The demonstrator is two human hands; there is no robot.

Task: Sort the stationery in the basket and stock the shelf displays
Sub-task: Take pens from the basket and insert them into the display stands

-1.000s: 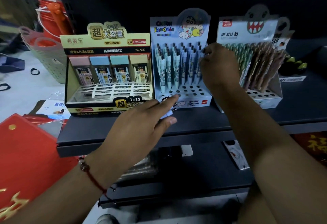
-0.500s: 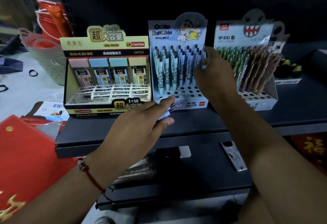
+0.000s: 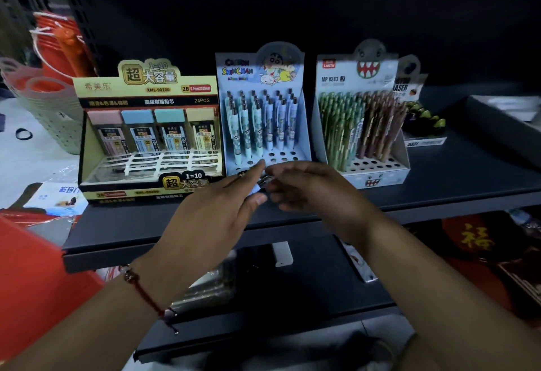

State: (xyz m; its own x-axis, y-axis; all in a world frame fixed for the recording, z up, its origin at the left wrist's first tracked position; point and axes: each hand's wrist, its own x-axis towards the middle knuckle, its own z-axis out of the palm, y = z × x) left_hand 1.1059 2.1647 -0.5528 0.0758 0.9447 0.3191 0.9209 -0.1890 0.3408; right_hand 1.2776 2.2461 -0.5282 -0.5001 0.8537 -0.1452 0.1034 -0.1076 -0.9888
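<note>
Fingers: the fingers [image 3: 251, 170] of the left hand [image 3: 210, 212] are lying nearly straight, thumb tucked under, cradling a small bundle of pens [image 3: 261, 185] whose metal tips are just peeking out past them. The fingers of the right hand [image 3: 310, 189] are curling in toward those tips, seemingly pinching one pen to draw it out; blur is hiding the exact contact.

Pens in hand: they are sitting between the two hands, just in front of the cartoon pen display [image 3: 263, 113], low at its front edge. Holding the spare pens in the left hand is probably freeing the right hand to feed them in one at a time.

Cartoon pen display: its back rows are standing full of blue pens, clips up, while the front holes are showing open. That is likely why the hands are meeting right there.

Neighbouring displays: the lead refill box [image 3: 146, 136] is sitting just to the left and the monster pen display [image 3: 360, 124] to the right, both upright and facing forward so the stock is readable.

Shelf: the dark shelf [image 3: 439, 192] is carrying all three displays side by side.

Basket: pale perforated baskets [image 3: 49, 115] are stacking well off to the left, away from the hands.

Progress: judging by the open holes, stocking is partly done.
</note>
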